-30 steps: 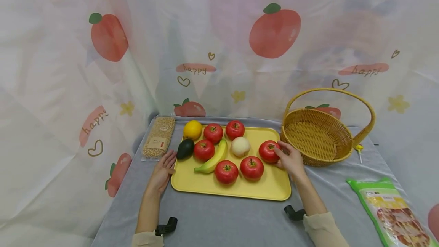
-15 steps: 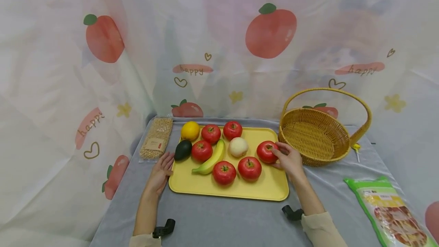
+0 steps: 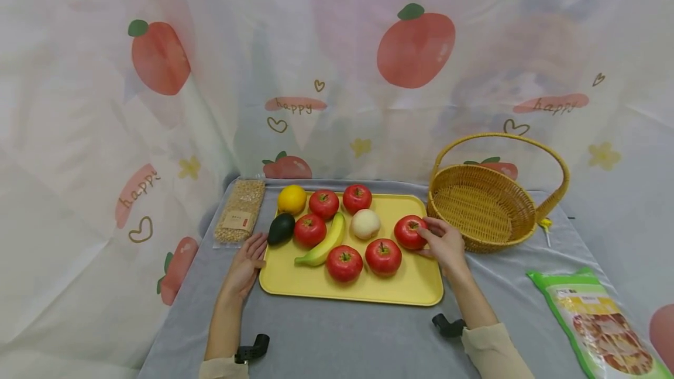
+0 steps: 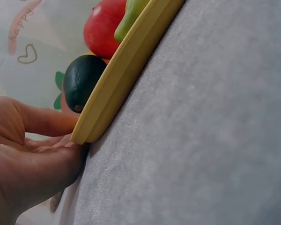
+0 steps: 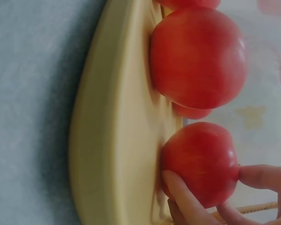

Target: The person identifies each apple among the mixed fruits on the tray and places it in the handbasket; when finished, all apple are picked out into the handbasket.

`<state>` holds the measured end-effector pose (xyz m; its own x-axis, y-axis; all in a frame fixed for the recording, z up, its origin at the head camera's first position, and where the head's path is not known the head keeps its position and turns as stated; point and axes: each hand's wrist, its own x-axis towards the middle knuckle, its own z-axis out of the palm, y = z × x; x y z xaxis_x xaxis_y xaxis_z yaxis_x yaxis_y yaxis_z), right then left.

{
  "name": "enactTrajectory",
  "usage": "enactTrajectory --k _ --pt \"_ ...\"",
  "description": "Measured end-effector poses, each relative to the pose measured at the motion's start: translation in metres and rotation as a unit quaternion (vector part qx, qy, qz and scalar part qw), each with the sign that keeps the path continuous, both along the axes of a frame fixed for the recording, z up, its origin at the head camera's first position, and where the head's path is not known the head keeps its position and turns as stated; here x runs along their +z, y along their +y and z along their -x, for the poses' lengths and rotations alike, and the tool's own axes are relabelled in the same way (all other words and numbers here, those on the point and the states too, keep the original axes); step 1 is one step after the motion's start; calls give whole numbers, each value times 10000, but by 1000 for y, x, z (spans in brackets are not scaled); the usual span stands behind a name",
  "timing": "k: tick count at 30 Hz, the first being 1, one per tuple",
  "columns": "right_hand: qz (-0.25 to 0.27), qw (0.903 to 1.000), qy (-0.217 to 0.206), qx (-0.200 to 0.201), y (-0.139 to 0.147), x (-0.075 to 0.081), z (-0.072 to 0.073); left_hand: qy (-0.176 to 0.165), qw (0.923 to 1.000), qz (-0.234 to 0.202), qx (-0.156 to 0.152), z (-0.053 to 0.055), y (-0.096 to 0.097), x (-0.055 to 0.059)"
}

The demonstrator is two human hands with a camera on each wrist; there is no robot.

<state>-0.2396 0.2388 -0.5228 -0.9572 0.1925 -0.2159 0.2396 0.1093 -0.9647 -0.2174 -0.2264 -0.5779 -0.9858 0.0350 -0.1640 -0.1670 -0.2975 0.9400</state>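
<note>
My right hand (image 3: 444, 244) holds a red apple (image 3: 410, 232) at the right end of the yellow tray (image 3: 411, 293). The right wrist view shows thumb and fingers on opposite sides of that apple (image 5: 201, 161), which sits low over the tray. At the tray's left edge is my left hand (image 3: 244, 265). In the left wrist view, its thumb and fingers pinch the tray's rim (image 4: 114, 77) close to a dark green avocado (image 4: 83, 80). Also on the tray are several more red apples (image 3: 384, 257), a banana (image 3: 327, 245), a cream-white round item (image 3: 365, 224) and an orange-yellow round fruit (image 3: 292, 199).
A wicker basket (image 3: 481, 206) with a tall handle stands right behind my right hand. Left of the tray lies a clear bag of pale grains (image 3: 241, 209). A green-edged food packet (image 3: 605, 326) and a yellow-headed stick (image 3: 546, 230) lie to the right on the grey cloth.
The head view has shifted slightly. Both hands keep their places at the tray and the apple.
</note>
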Motion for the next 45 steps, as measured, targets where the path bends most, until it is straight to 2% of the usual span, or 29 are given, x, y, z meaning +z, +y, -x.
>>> enactTrajectory --k 8,16,23,30,45 --pt "40 10000 9 21 1 2 -1 -30 10000 54 -58 1 1 -1" --pt "23 9998 213 8 1 13 -5 -15 10000 65 -11 1 0 -1" --pt "-142 9992 329 154 7 29 -8 -29 9999 96 -27 1 0 0" --pt "-233 9985 391 319 15 49 -6 -8 10000 -1 -63 -1 -1 0" --pt "80 9987 353 355 31 80 6 -57 9999 -109 -109 -2 -3 1"
